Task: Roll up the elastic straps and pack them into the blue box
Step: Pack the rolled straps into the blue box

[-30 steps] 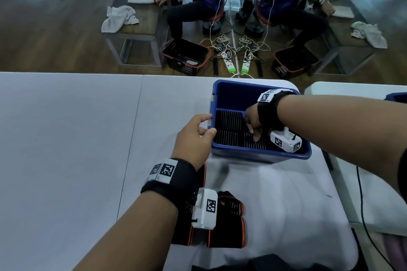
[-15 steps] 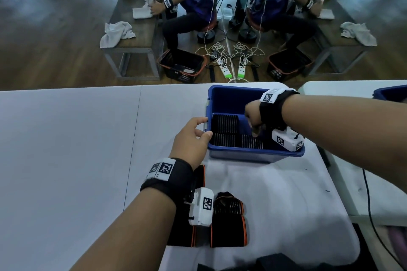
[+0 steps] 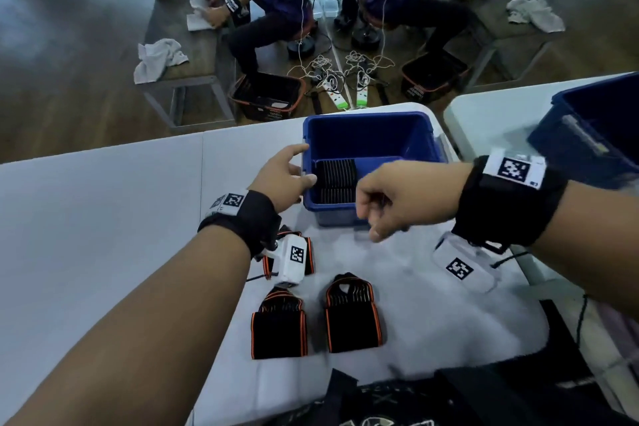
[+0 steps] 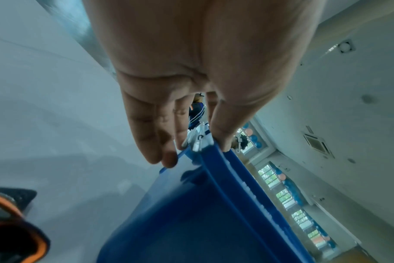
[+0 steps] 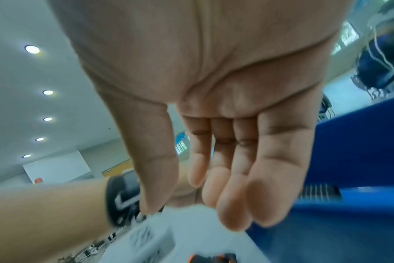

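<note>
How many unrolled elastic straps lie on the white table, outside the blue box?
3: one under the left wrist, partly hidden; two side by side nearer the person, left and right.

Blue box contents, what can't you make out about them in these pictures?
- Head view: the right hand covers the near right part of the blue box, so the count of rolled straps is unknown.
- Left wrist view: only the box's outer wall shows; the interior is hidden.
- Right wrist view: motion blur smears the straps.
</note>
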A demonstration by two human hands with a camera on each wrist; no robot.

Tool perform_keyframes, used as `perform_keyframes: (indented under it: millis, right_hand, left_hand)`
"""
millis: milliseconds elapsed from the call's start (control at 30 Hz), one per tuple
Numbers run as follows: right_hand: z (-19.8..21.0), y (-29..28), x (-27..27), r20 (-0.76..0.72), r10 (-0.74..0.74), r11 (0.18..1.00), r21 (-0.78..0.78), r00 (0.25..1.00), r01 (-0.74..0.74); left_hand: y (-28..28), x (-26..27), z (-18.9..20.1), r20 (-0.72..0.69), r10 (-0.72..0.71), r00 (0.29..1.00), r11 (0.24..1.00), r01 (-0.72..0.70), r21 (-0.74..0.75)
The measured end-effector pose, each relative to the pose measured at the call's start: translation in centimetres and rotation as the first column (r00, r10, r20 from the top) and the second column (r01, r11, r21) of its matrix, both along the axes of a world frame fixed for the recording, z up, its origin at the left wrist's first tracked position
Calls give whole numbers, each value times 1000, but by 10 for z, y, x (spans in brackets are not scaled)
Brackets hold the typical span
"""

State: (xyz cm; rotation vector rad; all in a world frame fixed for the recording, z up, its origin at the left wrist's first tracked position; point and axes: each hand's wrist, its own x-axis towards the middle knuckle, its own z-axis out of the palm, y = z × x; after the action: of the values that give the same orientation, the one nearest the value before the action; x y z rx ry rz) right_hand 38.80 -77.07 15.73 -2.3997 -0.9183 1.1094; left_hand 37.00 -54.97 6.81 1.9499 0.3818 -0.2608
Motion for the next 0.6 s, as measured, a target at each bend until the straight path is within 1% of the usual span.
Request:
perform_keyframes:
  millis: [33, 100, 200, 333, 400, 500, 600]
  right_hand:
    - [-9, -5, -13, -11, 17, 1000, -19, 1000, -17]
    - [-33, -12, -35, 21, 67, 994, -83, 998, -65]
    - [-71, -19, -59, 72, 108, 986, -131, 992, -98]
    - [-110, -22, -85, 78, 41, 997, -71, 996, -36]
    - [-124, -21, -95, 90, 38, 999, -28, 995, -36]
    - [-137, -17, -105, 92, 31, 999, 6, 995, -32]
    - [-144, -13, -108, 63, 21, 1000, -21, 998, -20]
  left_hand:
    - [0, 0, 0, -17, 21, 1000, 999, -22, -46]
    - [-1, 0, 1, -53, 50, 997, 992, -56, -113]
    - [-3, 0, 3, -69, 71, 995, 987, -81, -141]
    - [-6, -2, 3, -80, 96, 992, 980, -109, -165]
    - [-7, -2, 4, -83, 102, 991, 977, -116, -177]
    - [-8, -1, 5, -92, 105, 990, 975, -121, -188]
    - [-9, -1, 5, -97, 108, 989, 972, -125, -197]
